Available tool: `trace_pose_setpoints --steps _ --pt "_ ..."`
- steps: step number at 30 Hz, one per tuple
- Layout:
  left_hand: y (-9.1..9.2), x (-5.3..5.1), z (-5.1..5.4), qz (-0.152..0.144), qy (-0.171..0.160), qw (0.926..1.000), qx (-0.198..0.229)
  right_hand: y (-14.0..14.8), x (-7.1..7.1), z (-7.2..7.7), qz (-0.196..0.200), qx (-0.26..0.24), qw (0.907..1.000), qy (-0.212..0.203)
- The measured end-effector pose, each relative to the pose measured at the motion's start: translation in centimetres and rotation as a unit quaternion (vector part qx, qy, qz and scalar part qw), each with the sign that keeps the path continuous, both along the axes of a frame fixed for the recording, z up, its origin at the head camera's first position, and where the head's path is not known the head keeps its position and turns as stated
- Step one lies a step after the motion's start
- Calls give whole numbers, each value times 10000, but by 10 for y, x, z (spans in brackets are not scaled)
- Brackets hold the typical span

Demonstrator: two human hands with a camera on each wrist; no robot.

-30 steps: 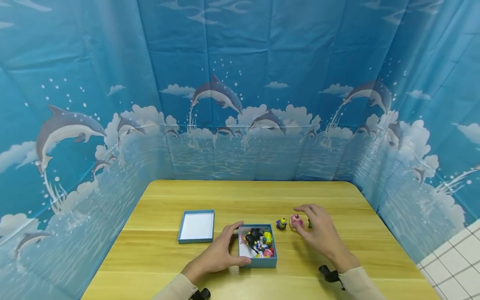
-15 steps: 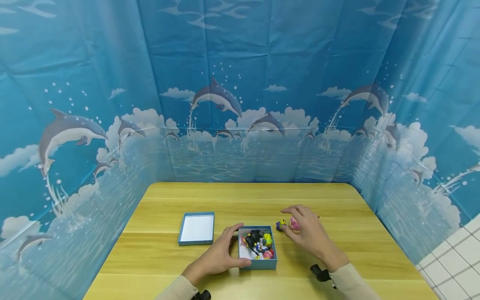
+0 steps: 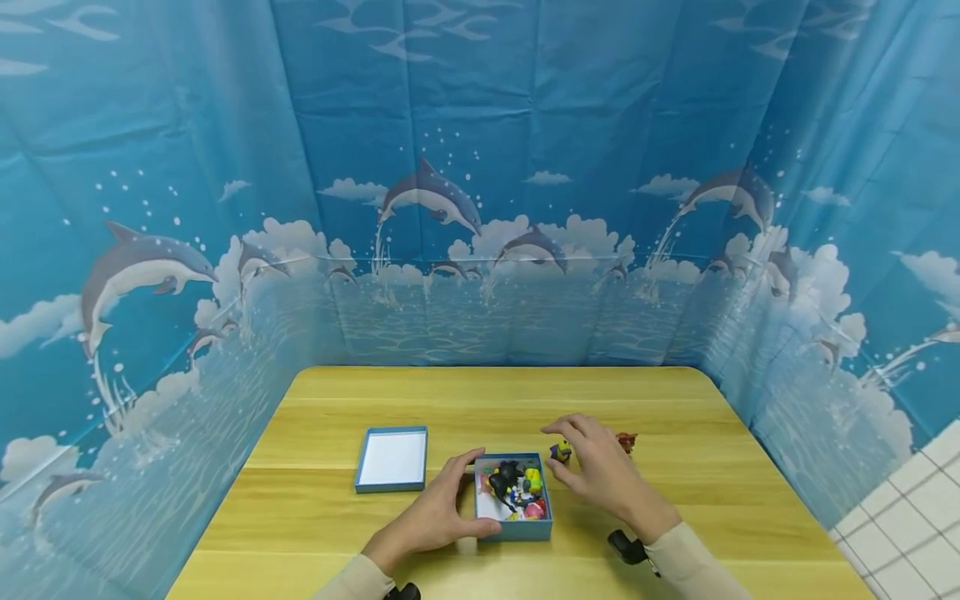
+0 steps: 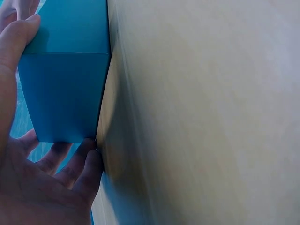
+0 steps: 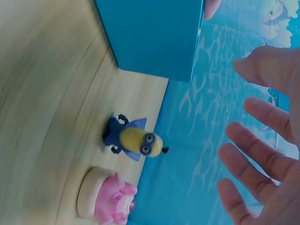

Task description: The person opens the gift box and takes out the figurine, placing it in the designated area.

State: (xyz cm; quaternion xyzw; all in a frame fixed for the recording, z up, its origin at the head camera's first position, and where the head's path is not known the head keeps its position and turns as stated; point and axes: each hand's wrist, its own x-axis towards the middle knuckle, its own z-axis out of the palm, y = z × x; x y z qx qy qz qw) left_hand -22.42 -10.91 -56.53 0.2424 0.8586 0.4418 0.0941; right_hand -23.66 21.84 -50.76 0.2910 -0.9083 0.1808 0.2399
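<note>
My left hand [image 3: 438,517] [image 4: 42,187] holds the open blue box [image 3: 517,531] [image 4: 65,93] [image 5: 154,37], thumb at its near side and fingers at the opposite side. Inside lie a black figure [image 3: 506,482], a yellow one [image 3: 533,479] and other small toys. Right of the box, my right hand [image 3: 607,479] [image 5: 267,164] hovers with spread fingers, holding nothing. Beside its fingertips stands a yellow figure in blue-purple [image 3: 559,451] [image 5: 133,139]. A pink figure on a pale round base [image 5: 112,197] shows in the right wrist view; the hand hides it in the head view.
The blue lid [image 3: 392,458], white inside, lies left of the box. A reddish-brown figure [image 3: 626,442] stands just beyond my right hand. The wooden table [image 3: 300,500] is enclosed by a dolphin-print curtain [image 3: 480,317].
My right hand has moved left, from above the pink figure to near the yellow one. The reddish-brown figure has come into view behind it. My left hand and the box hold their place.
</note>
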Motion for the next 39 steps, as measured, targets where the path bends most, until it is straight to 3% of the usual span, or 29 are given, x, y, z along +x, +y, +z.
trace_pose_setpoints --steps 14,33,39 --pt "1 1 2 -33 -3 10000 5 -15 2 2 217 615 9972 -359" --pt "1 1 0 -73 1 10000 -2 -33 -8 4 543 1094 9872 -1028" --pt "0 -1 1 -55 -71 10000 19 -38 -13 5 605 1176 9860 -1016"
